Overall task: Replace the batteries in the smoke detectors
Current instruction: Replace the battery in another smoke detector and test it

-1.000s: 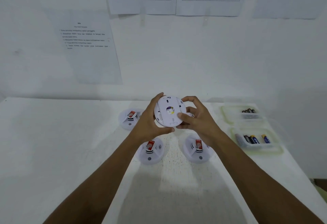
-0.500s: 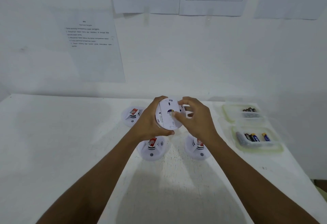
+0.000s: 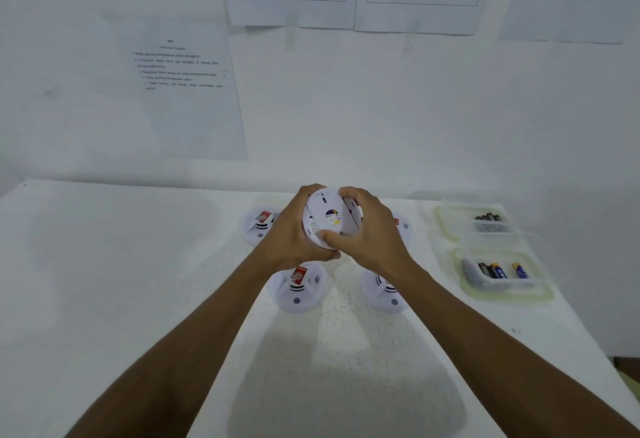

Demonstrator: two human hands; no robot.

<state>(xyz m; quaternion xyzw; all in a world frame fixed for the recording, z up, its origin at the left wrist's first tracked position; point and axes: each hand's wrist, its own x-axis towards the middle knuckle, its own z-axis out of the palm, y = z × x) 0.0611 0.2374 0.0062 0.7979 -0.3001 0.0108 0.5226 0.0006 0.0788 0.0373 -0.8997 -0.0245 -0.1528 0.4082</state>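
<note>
A round white smoke detector [image 3: 327,217] is held above the table with its back, bearing a small coloured sticker, towards me. My left hand [image 3: 294,233] grips its left rim. My right hand [image 3: 372,236] grips the right rim, thumb on the lower edge and fingers over the top. Several more detectors lie face up on the table: one at the back left [image 3: 258,226], one in front of my left hand [image 3: 299,287], one under my right wrist [image 3: 382,294], and one mostly hidden behind my right hand [image 3: 401,224].
At the right of the white table [image 3: 121,281] stand two clear trays, the far one [image 3: 446,221] with dark batteries [image 3: 488,218] and the near one [image 3: 465,290] with several batteries [image 3: 493,269]. Printed sheets [image 3: 194,91] hang on the wall behind.
My hands have turned the held detector, and my right hand's fingers have closed further over its top and right rim. The view has shifted slightly.
</note>
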